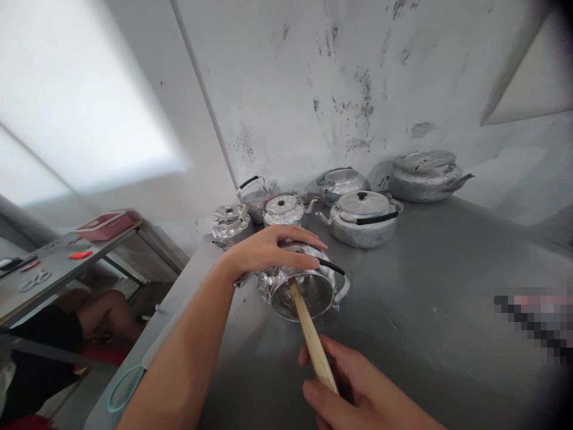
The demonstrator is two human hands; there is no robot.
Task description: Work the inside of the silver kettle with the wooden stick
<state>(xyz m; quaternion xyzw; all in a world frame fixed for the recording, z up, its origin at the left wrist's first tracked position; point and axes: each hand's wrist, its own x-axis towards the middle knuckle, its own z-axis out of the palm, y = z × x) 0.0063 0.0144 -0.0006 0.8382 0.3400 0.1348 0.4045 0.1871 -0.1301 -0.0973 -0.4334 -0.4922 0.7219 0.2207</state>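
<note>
A dented silver metal kettle (323, 292) lies tipped on its side, its round mouth facing me and no lid on it. Across its upper side rests my left hand (275, 249), fingers curved over the body and gripping it beside the black-sleeved handle (332, 266). My right hand (347, 379) is closed around a pale wooden stick (310, 334). The stick's far end reaches into the kettle's mouth, and its tip is lost in the dark inside.
Several other metal kettles stand behind, among them a lidded one (364, 224) and a large one (425, 176) by the stained wall. A grey table (447, 286) supports them. On the left are scissors (36, 279), a pink basket (105, 226) and a seated person's leg (105, 313).
</note>
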